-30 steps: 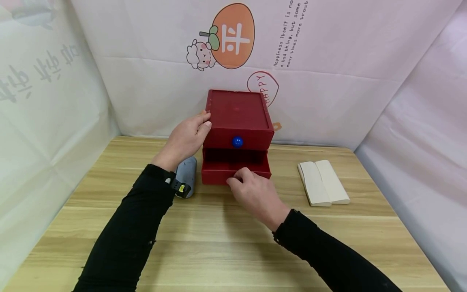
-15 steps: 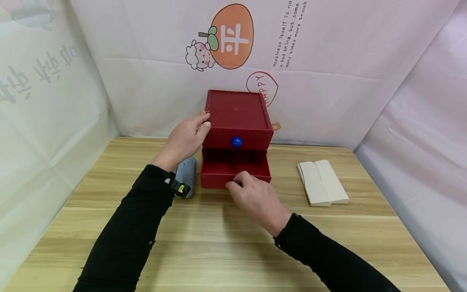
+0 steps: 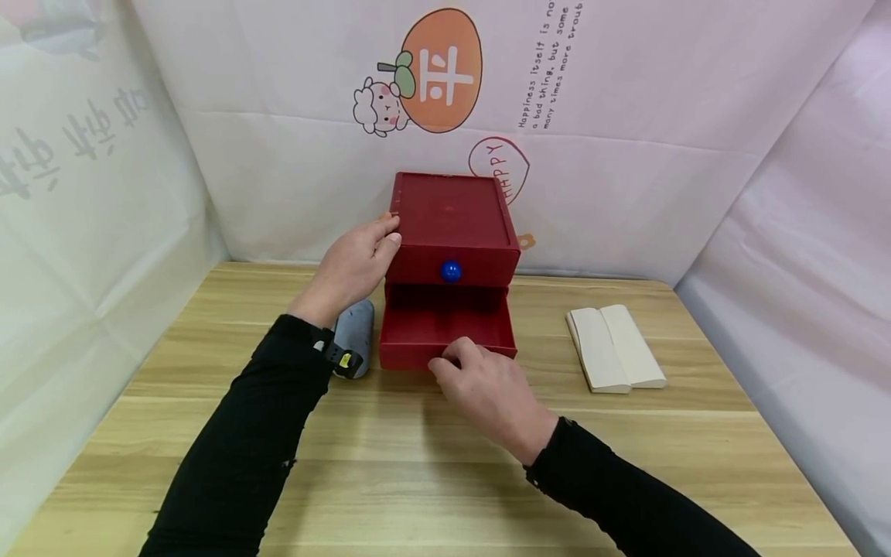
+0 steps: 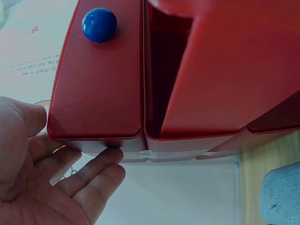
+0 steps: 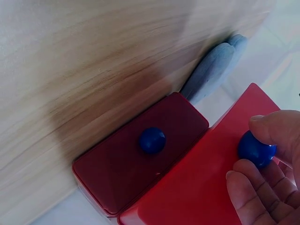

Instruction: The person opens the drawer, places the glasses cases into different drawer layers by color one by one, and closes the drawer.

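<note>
A small red drawer cabinet stands on the table against the back cloth. Its middle drawer is pulled out, with its red floor showing. By that drawer's blue knob my right hand holds it, thumb and fingers pinching the knob; the head view hides this grip. My left hand rests at the cabinet's upper left side, fingertips touching the side wall. The top drawer, with a blue knob, is closed, and so is the bottom one, whose blue knob shows in the right wrist view.
A grey-blue, rounded, case-like object lies left of the cabinet, partly behind the left wrist. To the right lies a cream-coloured open book. White printed cloth encloses the wooden table at back and sides.
The middle drawer has slid further out toward the person, the right hand moving back with it. The left hand stays against the cabinet's side.
</note>
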`<state>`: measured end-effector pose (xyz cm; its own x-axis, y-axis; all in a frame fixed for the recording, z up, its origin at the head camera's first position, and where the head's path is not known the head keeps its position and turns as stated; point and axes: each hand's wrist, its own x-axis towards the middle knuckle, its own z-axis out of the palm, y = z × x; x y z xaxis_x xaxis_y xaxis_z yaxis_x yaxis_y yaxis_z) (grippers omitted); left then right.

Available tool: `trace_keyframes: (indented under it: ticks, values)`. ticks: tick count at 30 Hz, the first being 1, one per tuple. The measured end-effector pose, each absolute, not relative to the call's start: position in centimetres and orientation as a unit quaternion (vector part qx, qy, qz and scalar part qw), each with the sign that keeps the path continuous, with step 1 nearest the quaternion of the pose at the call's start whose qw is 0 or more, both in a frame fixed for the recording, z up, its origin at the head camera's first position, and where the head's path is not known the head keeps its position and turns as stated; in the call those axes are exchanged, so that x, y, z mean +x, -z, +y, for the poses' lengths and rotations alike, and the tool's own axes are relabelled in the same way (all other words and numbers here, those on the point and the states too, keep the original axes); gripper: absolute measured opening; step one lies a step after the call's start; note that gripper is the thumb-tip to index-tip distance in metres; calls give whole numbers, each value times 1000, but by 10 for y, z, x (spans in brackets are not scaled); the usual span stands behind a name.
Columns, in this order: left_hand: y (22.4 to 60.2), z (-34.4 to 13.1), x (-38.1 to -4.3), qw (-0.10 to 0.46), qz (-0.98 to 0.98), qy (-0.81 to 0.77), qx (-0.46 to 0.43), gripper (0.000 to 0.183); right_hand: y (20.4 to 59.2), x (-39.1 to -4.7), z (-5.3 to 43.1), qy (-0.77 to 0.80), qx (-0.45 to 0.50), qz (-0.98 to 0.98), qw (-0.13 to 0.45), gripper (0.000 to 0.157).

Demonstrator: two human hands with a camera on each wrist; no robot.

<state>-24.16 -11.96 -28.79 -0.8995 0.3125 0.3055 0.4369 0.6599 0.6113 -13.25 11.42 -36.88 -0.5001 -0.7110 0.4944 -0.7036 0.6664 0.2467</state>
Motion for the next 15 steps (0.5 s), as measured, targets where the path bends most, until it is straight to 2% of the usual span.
trace_keyframes:
  ticks: [15]
  values:
    - [289,-119,-242,93,-905,358,-209,58,371,-123,116,16,415,-856,309,27]
